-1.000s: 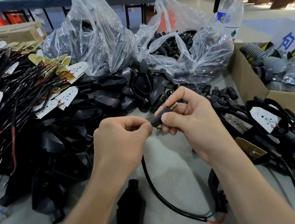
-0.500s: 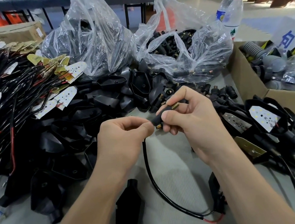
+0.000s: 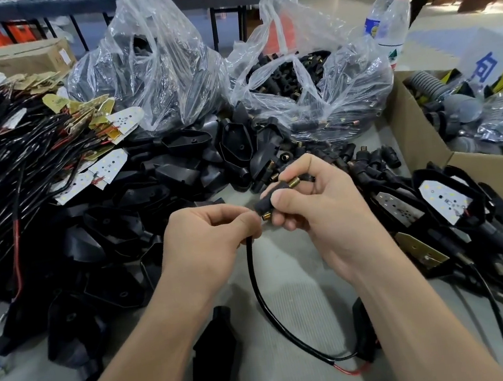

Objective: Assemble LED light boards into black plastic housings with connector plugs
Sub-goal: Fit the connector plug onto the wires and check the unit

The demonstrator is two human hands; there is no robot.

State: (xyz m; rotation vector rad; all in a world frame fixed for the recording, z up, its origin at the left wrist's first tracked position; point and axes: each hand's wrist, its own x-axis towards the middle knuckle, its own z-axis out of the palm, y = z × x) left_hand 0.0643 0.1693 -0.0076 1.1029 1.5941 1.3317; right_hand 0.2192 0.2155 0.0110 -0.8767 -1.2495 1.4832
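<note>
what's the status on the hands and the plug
Left hand pinches black cable at plug. Right hand grips connector plug. Nothing blocks them.

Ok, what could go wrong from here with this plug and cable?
The left hand pinches the black cable right at the connector plug held by the right hand; its end may slip or kink. The cable loops to a thin red wire at the housing beside the right forearm; a tug could strain it.

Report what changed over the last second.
Almost nothing moved. Slightly more of the black cable shows below the left hand, which still pinches its end; the right hand still grips the connector plug. Everything else stayed put.
</note>
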